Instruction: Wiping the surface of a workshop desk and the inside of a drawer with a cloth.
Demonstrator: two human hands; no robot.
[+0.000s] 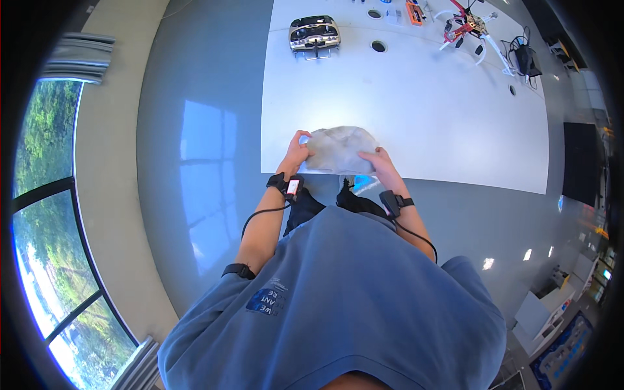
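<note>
Left hand (299, 152) and right hand (379, 162) grip a pale cloth (341, 148), perhaps a bag, by its sides at the worktop (442, 127); shifting it calls for matched grips.

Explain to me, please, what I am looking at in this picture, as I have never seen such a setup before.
There is no robot here: the bare hands belong to a person, seen by a camera worn on their head and looking down. Its wide fisheye lens bends straight edges toward the rim. A small device with a cable is strapped to each wrist. The left hand and right hand hold a pale, crumpled cloth-like piece between them, at the near edge of a white table. Farther back on it are a black-and-silver handheld controller, a drone-like frame with red and white arms, and a black block with cables.
</note>
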